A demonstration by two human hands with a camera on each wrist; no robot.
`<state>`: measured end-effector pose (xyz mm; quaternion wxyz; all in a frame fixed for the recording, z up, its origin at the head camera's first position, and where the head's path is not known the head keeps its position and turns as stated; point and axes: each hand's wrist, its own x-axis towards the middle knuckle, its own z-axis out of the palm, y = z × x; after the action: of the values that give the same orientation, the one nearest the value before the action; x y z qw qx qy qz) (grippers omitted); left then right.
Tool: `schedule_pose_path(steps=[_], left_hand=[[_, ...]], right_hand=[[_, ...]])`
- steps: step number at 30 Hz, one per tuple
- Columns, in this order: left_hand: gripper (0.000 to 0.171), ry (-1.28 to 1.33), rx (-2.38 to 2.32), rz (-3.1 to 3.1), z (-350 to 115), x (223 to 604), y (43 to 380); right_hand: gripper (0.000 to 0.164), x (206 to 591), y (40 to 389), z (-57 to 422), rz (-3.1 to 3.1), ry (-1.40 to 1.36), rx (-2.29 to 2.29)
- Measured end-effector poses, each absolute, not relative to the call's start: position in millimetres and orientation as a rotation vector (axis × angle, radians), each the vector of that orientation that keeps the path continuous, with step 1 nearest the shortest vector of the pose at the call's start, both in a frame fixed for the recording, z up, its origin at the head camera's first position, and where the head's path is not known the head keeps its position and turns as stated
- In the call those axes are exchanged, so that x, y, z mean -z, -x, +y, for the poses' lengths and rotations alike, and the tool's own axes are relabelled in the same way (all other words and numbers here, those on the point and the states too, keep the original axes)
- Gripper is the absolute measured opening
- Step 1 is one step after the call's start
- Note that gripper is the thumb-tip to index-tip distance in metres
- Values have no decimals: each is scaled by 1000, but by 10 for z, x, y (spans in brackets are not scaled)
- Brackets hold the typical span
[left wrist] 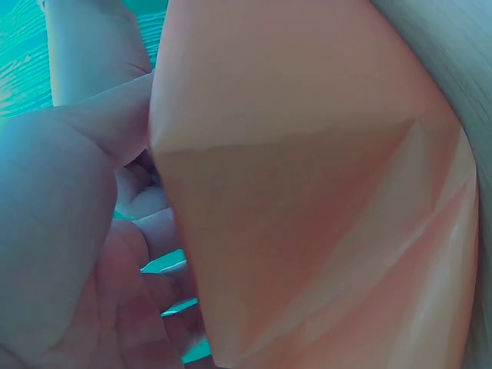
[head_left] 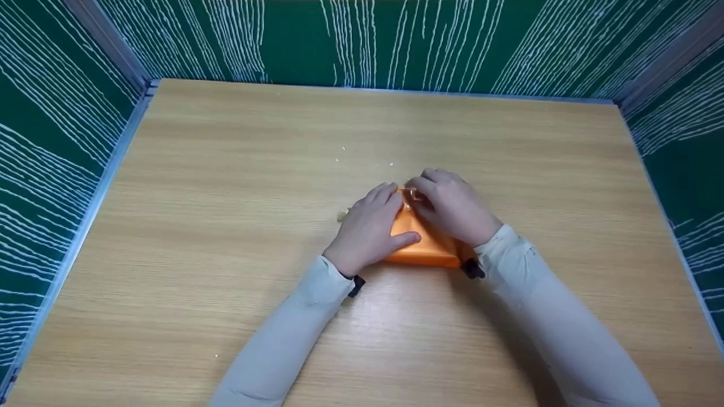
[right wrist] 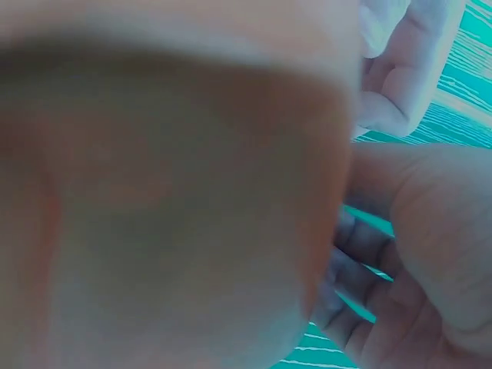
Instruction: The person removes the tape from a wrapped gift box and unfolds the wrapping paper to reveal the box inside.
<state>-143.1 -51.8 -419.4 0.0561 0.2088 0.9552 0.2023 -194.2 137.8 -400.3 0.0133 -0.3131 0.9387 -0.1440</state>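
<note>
three white specks beyond orange packet; fingers partly cover it

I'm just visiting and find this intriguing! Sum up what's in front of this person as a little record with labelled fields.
Main item: orange package, its covering creased
Left hand: holds the package's left side
Right hand: grips its far right part
Surface: wood-grain table with a few tiny white specks
Surroundings: green walls with white streaks
Clothing: pale long sleeves
Unclear: what the package contains
</note>
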Motion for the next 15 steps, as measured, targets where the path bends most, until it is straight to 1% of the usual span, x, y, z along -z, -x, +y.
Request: schedule_pose_path(steps=[2, 4, 9, 15], left_hand=[[73, -637, -603, 2899, -518, 4197, 1433], [71, -643, -587, 2904, -515, 4202, 1436], [67, -654, -583, 2913, -511, 4213, 1441], [65, -657, -602, 2919, -514, 4211, 1448]], right_hand=[[44, 4011, 1942, 1374, 2923, 943, 423], [45, 4017, 1942, 1374, 2924, 934, 406], [27, 4017, 1940, 1378, 2932, 941, 454], [18, 4020, 1944, 1355, 2954, 935, 491]])
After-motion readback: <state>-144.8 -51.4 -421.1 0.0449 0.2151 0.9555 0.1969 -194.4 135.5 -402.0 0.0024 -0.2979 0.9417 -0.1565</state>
